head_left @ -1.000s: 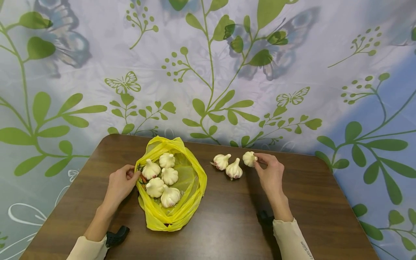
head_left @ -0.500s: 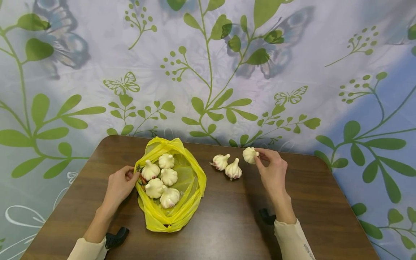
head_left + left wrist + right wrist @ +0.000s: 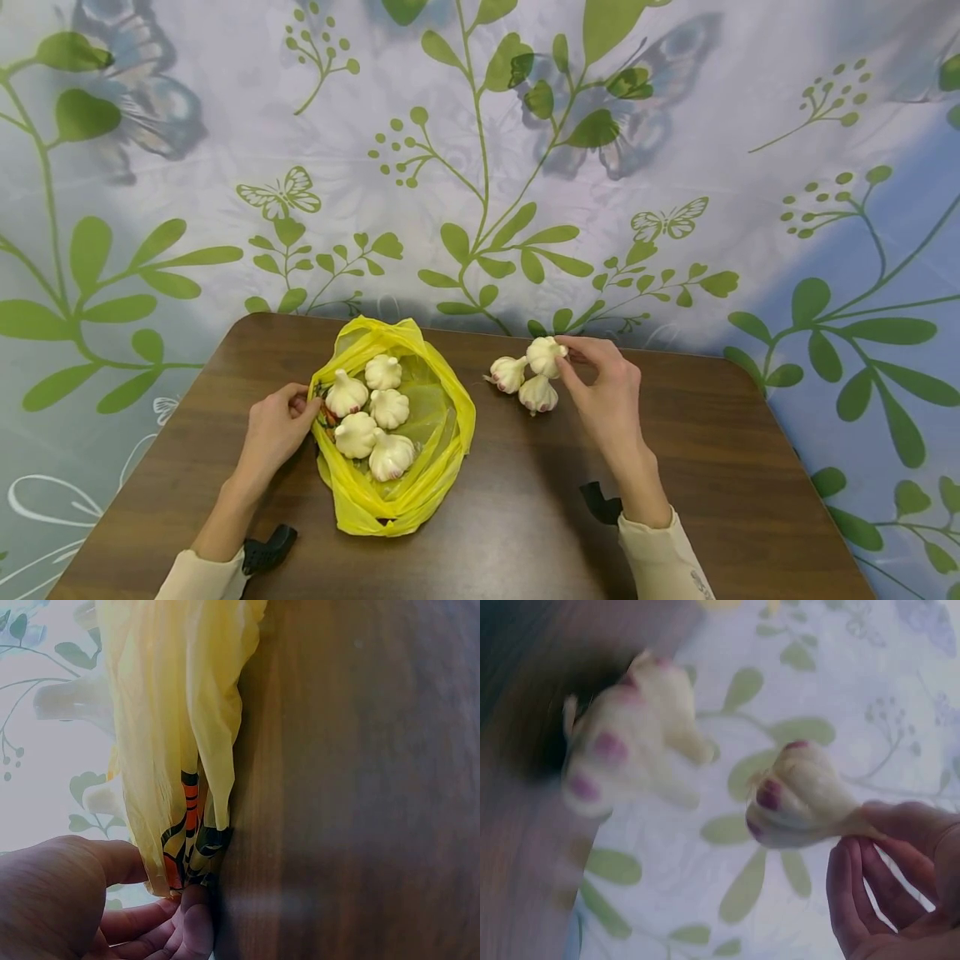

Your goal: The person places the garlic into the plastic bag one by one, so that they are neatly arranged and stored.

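My right hand (image 3: 603, 387) pinches a white garlic bulb (image 3: 545, 356) by its stem. The right wrist view shows this garlic bulb (image 3: 799, 799) raised off the table, with purple spots at its root end. Close by on the table lie two more garlic bulbs, a left one (image 3: 507, 374) and a nearer one (image 3: 537, 395). My left hand (image 3: 276, 425) pinches the left rim of a yellow plastic bag (image 3: 442, 467). Inside the open bag sit several garlic bulbs (image 3: 389, 409). In the left wrist view, thumb and fingers hold the bag's edge (image 3: 165, 750) near its black and orange print.
Everything rests on a dark brown wooden table (image 3: 510, 533). A patterned wall covering (image 3: 337, 167) with green leaves and butterflies rises right behind its back edge. Black wrist devices, one on the left (image 3: 268, 548) and one on the right (image 3: 602, 502), sit at the sleeves.
My right hand has lifted the garlic bulb and carried it left, above the two bulbs on the table. The left hand keeps its grip on the bag's rim.
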Demonstrator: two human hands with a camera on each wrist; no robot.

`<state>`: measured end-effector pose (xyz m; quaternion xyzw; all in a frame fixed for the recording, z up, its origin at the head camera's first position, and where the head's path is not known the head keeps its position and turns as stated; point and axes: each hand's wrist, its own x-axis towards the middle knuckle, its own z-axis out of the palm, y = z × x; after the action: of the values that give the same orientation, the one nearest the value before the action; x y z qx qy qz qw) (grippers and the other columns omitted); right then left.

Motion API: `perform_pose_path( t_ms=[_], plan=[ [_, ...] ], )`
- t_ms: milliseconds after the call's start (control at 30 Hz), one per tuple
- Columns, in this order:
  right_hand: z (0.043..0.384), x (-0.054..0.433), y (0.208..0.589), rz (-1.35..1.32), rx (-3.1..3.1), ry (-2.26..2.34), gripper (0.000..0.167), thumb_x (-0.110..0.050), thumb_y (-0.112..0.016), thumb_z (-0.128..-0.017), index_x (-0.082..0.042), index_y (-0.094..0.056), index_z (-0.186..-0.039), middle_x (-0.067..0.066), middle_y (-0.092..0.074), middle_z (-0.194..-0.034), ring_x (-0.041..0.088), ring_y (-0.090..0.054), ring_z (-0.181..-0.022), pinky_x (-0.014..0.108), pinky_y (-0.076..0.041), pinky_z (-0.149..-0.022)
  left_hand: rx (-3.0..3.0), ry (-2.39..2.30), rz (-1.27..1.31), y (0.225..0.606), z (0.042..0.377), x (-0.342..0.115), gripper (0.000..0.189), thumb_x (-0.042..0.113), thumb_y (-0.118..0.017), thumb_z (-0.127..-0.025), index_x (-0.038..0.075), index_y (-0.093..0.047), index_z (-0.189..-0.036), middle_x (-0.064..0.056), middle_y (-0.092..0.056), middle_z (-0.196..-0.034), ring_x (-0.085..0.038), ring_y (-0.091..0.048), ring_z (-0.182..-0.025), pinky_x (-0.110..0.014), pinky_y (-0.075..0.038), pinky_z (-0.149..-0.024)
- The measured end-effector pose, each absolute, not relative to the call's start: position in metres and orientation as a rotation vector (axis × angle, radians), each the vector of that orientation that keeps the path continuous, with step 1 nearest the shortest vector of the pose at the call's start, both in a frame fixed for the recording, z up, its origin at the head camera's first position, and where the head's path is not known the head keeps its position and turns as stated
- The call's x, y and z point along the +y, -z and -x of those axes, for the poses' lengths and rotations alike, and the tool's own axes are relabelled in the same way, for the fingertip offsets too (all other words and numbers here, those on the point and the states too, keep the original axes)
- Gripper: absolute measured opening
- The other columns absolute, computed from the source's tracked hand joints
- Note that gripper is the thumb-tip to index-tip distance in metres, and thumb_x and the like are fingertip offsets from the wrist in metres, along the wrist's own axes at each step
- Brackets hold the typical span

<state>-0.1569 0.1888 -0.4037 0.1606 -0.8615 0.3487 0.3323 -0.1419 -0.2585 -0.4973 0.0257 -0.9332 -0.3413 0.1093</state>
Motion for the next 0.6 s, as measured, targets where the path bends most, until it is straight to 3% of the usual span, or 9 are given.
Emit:
perform_pose_path(
  t_ms=[200,367,600],
  plan=[
    [0.157,0.152,0.404,-0.571,-2.318,-0.984,0.029,-0.004,-0.085,-0.087,-0.010,-0.081,-0.115,0.005,-0.078,-0.106,0.026,-0.074,-0.090,0.039,-0.059,-0.076,-2.734,0.994,-0.065,0.496,0.142,-0.258,0.027,0.014,-0.070,-0.099,-0.009,-0.072,-0.114,-0.010,-0.069,-0.081,-0.017,-0.059,-0.068,-0.029,-0.047,-0.064],
    [0.159,0.119,0.405,-0.687,-2.346,-1.073,0.027,-0.005,-0.084,-0.089,-0.010,-0.080,-0.116,0.003,-0.078,-0.109,0.024,-0.073,-0.095,0.037,-0.060,-0.081,-2.741,0.994,-0.060,0.496,0.142,-0.258,0.028,0.014,-0.070,-0.099,-0.009,-0.072,-0.114,-0.011,-0.070,-0.082,-0.017,-0.060,-0.068,-0.030,-0.047,-0.064],
    [0.162,0.085,0.406,-0.757,-2.378,-1.165,0.026,-0.007,-0.082,-0.092,-0.011,-0.080,-0.117,0.002,-0.077,-0.110,0.026,-0.073,-0.098,0.033,-0.059,-0.078,-2.732,0.989,-0.046,0.495,0.142,-0.258,0.028,0.014,-0.070,-0.099,-0.009,-0.072,-0.113,-0.009,-0.069,-0.080,-0.016,-0.058,-0.067,-0.029,-0.046,-0.063]
  ],
)
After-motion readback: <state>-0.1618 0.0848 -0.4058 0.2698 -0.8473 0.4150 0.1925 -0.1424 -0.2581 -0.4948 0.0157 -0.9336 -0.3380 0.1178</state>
